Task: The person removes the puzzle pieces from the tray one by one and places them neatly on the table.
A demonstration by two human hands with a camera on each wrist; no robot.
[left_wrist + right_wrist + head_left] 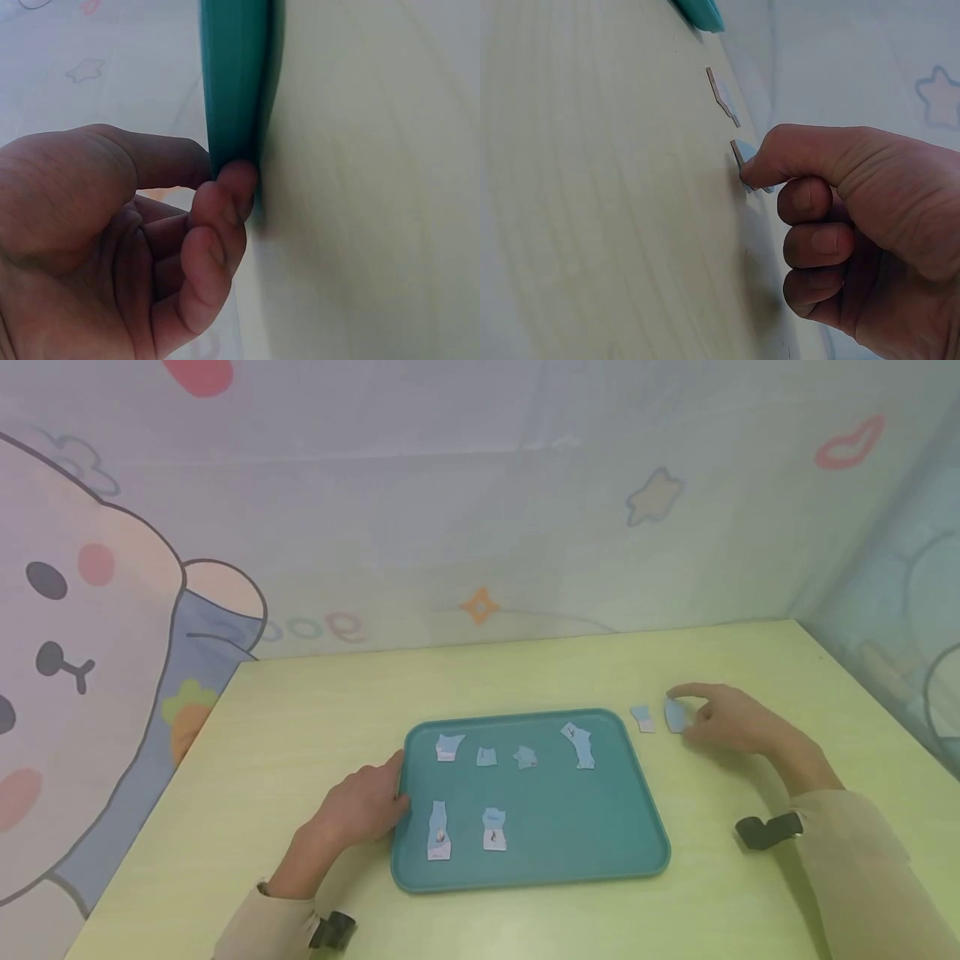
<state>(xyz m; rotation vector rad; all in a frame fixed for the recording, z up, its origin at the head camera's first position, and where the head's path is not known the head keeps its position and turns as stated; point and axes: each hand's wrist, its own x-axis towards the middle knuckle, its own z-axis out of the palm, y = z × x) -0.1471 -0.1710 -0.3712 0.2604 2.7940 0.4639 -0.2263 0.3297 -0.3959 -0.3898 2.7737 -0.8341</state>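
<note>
At the left rim of a green tray (570, 827), my left hand (363, 806) grips the edge. In the left wrist view the thumb and curled fingers (206, 277) meet at that rim. My right hand (731, 718) is on the table beyond the tray's right side, pinching a light-blue puzzle piece (675, 716) between thumb and index finger. Its other fingers are curled in the right wrist view, where the thumb covers part of the piece (742, 152). Just left of it lies another puzzle piece (643, 718), blue and white with an irregular outline.
Several blue-and-white pieces lie on the tray: a forked piece (579, 746) at its back right, a long piece (438, 832) and a shorter one (494, 829) in front. The pale yellow table (322, 702) ends at a printed cloth backdrop (420, 527).
</note>
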